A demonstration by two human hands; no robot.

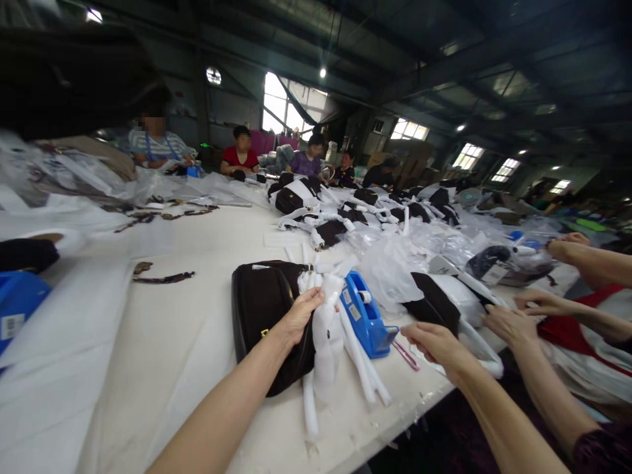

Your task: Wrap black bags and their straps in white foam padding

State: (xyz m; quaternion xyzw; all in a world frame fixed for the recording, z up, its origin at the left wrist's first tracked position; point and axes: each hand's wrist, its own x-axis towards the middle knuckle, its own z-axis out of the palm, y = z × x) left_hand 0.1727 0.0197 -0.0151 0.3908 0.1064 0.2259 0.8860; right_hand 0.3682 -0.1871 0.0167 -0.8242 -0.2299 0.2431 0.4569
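The left hand (pixel 297 317) pinched white foam (pixel 326 352) at the side of the black bag (pixel 261 303) on the table (pixel 197 243). The right hand (pixel 439 343) had fingertips together near the blue tape holder (pixel 371 334); I could not tell if they held something. A gentle, steady pinch seemed best.

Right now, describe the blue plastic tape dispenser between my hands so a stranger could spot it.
On the white table, find the boxy black fabric bag behind your left hand. Just right of it, past the white foam wrapping, sits the dispenser. Unlike the blue object at far left, it has a slim pink tool beside it.
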